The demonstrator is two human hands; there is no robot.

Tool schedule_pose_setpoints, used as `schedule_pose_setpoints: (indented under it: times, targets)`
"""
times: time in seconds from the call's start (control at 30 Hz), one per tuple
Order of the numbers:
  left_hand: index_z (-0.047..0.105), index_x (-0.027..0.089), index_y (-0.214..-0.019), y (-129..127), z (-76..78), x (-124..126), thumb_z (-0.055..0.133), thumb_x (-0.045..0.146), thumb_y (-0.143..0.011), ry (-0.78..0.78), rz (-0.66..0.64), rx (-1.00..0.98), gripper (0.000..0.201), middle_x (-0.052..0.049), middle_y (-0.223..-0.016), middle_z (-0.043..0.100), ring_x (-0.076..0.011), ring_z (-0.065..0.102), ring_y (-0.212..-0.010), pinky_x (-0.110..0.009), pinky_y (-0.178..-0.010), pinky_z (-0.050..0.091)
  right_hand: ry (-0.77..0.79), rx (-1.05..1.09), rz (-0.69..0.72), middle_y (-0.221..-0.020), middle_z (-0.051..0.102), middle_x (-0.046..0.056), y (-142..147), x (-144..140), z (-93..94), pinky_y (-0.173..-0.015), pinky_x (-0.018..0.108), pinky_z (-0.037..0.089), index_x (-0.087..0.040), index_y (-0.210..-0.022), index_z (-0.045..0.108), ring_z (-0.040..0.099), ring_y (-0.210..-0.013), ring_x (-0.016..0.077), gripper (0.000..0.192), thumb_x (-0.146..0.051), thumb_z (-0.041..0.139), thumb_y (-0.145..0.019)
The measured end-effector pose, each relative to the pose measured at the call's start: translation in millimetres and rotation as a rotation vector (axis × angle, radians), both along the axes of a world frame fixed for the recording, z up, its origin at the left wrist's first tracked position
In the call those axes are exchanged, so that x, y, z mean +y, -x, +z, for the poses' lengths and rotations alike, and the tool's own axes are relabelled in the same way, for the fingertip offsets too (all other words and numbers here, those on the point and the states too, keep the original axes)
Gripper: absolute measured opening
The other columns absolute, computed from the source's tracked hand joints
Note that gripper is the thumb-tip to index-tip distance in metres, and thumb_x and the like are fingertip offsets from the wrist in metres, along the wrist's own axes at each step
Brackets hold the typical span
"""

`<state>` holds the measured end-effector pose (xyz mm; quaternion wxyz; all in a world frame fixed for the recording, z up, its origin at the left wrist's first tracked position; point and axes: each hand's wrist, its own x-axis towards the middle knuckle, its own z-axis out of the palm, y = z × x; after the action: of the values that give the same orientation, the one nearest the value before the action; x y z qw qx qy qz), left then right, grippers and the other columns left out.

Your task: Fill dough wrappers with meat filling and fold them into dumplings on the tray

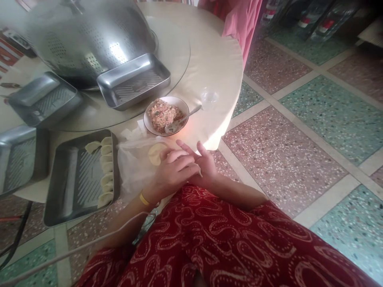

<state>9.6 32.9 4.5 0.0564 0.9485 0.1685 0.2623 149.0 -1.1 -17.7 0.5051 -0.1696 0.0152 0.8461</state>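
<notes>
Both hands meet at the near edge of the round table (pixel 215 59), just below the bowl of filling (pixel 165 115), which serves here as the landmark. The left hand (pixel 175 169) lies with fingers loosely curled over the right hand (pixel 206 163), whose fingers are partly spread; a pale round dumpling wrapper (pixel 155 153) shows just left of the knuckles, touching the left fingers, though whether either hand actually pinches it cannot be told. A metal spoon (pixel 182 119) rests in the bowl with its handle pointing up and right of the rim. Directly below and left of the bowl sits a crumpled clear plastic bag (pixel 131 167), partly beneath the left hand. Farther left of the bowl, a metal tray (pixel 60 191) holds a column of folded dumplings (pixel 106 171) along its right side. Above and left of the bowl lie an empty tray (pixel 133 81) and a large upturned colander (pixel 89 40). Right of the bowl stands a small clear cup (pixel 209 97).
</notes>
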Motion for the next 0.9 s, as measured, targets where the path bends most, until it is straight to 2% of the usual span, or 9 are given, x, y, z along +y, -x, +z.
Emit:
schedule_pose_setpoints:
  times: [0.07, 0.13, 0.3, 0.43, 0.57, 0.63, 0.7, 0.8, 0.9]
  targets:
    - [0.066, 0.03, -0.103, 2, 0.1, 0, 0.064, 0.033, -0.088, 0.031, 0.047, -0.028, 0.015, 0.0, -0.099, 0.071, -0.0231, 0.059, -0.099, -0.04, -0.086, 0.047, -0.025, -0.008, -0.009, -0.09, 0.069, 0.003, 0, -1, -1.0, -0.055, 0.025, 0.049, -0.023, -0.126, 0.052, 0.06, -0.063, 0.0141, 0.059, -0.06, 0.019, -0.096]
    - [0.065, 0.028, -0.111, 6, 0.8, -1, 0.066, 0.037, -0.087, 0.015, 0.114, -0.073, 0.026, -0.003, -0.102, 0.071, -0.0242, 0.059, -0.101, -0.041, -0.088, 0.046, -0.069, -0.012, -0.031, -0.093, 0.069, 0.003, -1, -2, 0.3, -0.055, 0.026, 0.05, -0.025, -0.127, 0.052, 0.057, -0.06, 0.0136, 0.059, -0.062, 0.02, -0.095]
    - [0.068, 0.026, -0.098, 10, -1.5, -8, 0.063, 0.035, -0.089, -0.045, 0.244, -0.128, 0.014, -0.003, -0.093, 0.071, -0.0209, 0.061, -0.094, -0.038, -0.084, 0.047, -0.064, -0.069, -0.056, -0.126, 0.065, 0.007, -1, -4, 6.9, -0.062, 0.03, 0.051, -0.03, -0.128, 0.051, 0.061, -0.071, 0.0156, 0.06, -0.067, 0.021, -0.092]
    - [0.068, 0.026, -0.093, 9, -4.4, -13, 0.063, 0.028, -0.089, -0.082, 0.225, -0.132, 0.007, -0.001, -0.089, 0.071, -0.0199, 0.06, -0.094, -0.036, -0.084, 0.048, -0.083, -0.09, -0.047, -0.133, 0.062, 0.006, 2, -5, 4.0, -0.07, 0.034, 0.054, -0.032, -0.129, 0.051, 0.064, -0.08, 0.0181, 0.061, -0.069, 0.022, -0.09]
    - [0.066, 0.022, -0.088, 8, -4.4, -15, 0.064, 0.017, -0.086, -0.145, 0.172, -0.151, 0.006, -0.001, -0.084, 0.071, -0.0184, 0.058, -0.089, -0.033, -0.079, 0.047, -0.062, -0.036, -0.063, -0.131, 0.064, 0.006, 4, -6, 1.8, -0.079, 0.036, 0.055, -0.03, -0.129, 0.053, 0.065, -0.096, 0.02, 0.06, -0.068, 0.026, -0.091]
    - [0.066, 0.022, -0.088, 9, -5.4, -16, 0.064, 0.017, -0.087, -0.169, 0.164, -0.159, 0.005, 0.0, -0.084, 0.071, -0.0175, 0.058, -0.088, -0.032, -0.079, 0.047, -0.047, -0.023, -0.063, -0.129, 0.065, 0.007, 4, -6, 2.8, -0.081, 0.036, 0.055, -0.028, -0.129, 0.053, 0.065, -0.1, 0.0206, 0.06, -0.067, 0.025, -0.092]
    - [0.066, 0.022, -0.093, 11, -7.4, -16, 0.067, 0.023, -0.087, -0.17, 0.189, -0.159, 0.006, -0.001, -0.087, 0.071, -0.0182, 0.059, -0.092, -0.033, -0.081, 0.048, -0.049, -0.016, -0.063, -0.129, 0.065, 0.007, 4, -6, 3.8, -0.083, 0.038, 0.055, -0.028, -0.13, 0.053, 0.066, -0.099, 0.0208, 0.06, -0.066, 0.025, -0.093]
    - [0.065, 0.022, -0.103, 14, -11.1, -16, 0.072, 0.029, -0.083, -0.165, 0.234, -0.156, 0.022, -0.003, -0.09, 0.07, -0.0203, 0.059, -0.095, -0.035, -0.083, 0.049, -0.044, -0.019, -0.05, -0.128, 0.065, 0.008, 3, -5, 3.9, -0.084, 0.038, 0.054, -0.027, -0.13, 0.053, 0.067, -0.095, 0.0202, 0.06, -0.066, 0.025, -0.093]
    - [0.064, 0.025, -0.105, 15, -13.8, -13, 0.072, 0.027, -0.084, -0.188, 0.205, -0.127, 0.022, -0.001, -0.092, 0.069, -0.0189, 0.059, -0.095, -0.034, -0.083, 0.047, -0.018, -0.019, -0.016, -0.122, 0.068, 0.008, 4, -5, 3.6, -0.081, 0.035, 0.054, -0.025, -0.129, 0.053, 0.068, -0.091, 0.0187, 0.059, -0.063, 0.024, -0.095]
